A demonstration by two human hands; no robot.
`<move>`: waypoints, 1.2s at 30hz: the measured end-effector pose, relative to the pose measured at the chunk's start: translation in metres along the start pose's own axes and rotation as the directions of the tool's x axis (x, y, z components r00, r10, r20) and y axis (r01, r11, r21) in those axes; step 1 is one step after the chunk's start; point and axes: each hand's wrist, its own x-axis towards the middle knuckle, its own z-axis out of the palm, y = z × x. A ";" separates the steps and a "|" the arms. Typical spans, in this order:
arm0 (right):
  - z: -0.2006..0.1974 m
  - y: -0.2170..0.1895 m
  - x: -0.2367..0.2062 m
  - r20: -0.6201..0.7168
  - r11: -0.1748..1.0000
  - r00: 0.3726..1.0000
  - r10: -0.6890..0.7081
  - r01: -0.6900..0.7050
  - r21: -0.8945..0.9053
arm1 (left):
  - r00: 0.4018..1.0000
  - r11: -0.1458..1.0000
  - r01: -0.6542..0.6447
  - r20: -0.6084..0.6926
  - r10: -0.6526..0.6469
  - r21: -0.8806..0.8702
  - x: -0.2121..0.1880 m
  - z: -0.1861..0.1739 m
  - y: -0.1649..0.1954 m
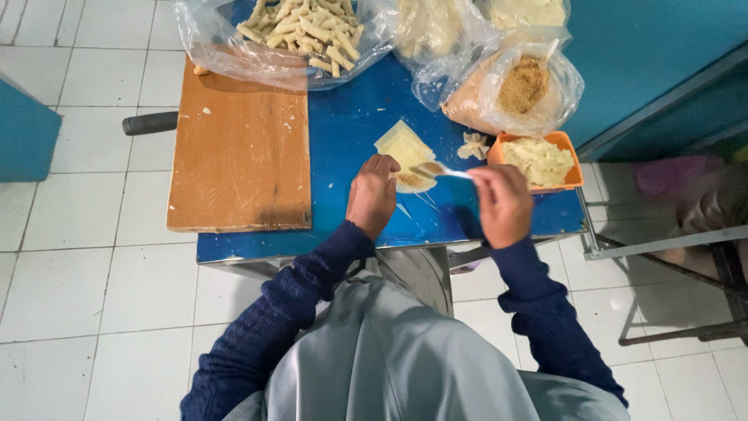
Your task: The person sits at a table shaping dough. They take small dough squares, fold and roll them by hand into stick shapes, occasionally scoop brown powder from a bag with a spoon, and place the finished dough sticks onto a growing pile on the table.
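A pale yellow square wrapper (404, 148) lies flat on the blue table (351, 125), with a small heap of filling (413, 181) on its near corner. My left hand (372, 195) rests on the table, fingertips touching the wrapper's near edge. In my right hand (502, 204) I hold a clear plastic spoon (440, 169), its bowl over the filling. Both forearms are in dark blue knitted sleeves.
An orange tub (573, 168) of pale mashed filling stands at the right. Behind it are plastic bags: one of brown crumbs (523, 84), one of rolled pieces (304, 31). A wooden board (238, 148) covers the table's left. A metal frame (670, 249) stands on the right floor.
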 end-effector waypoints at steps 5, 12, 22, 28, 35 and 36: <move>-0.047 0.031 0.025 -0.183 0.991 0.983 0.008 -0.033 -0.132 | 1.000 0.999 -0.016 -0.002 0.016 -0.044 0.002 0.003 -0.002; -0.034 0.044 0.080 -0.182 0.843 0.965 -0.191 0.066 -0.534 | 0.999 0.991 0.018 0.048 -0.012 -0.131 0.005 0.009 -0.010; 0.049 -0.006 -0.010 0.146 0.990 0.986 0.084 -0.065 -0.128 | 0.990 0.981 -0.030 0.130 0.056 -0.192 0.002 0.005 -0.017; 0.056 -0.002 -0.011 0.184 0.978 0.961 0.206 -0.195 -0.076 | 0.982 0.987 0.005 0.188 0.025 -0.162 0.000 0.000 -0.011; 0.058 -0.008 -0.007 0.181 0.980 0.963 0.199 -0.190 -0.066 | 0.979 0.988 -0.038 0.190 0.067 -0.151 0.001 -0.002 -0.007; 0.058 -0.008 -0.006 0.190 0.974 0.955 0.227 -0.225 -0.029 | 0.979 0.988 -0.046 0.190 0.074 -0.145 0.001 -0.002 -0.007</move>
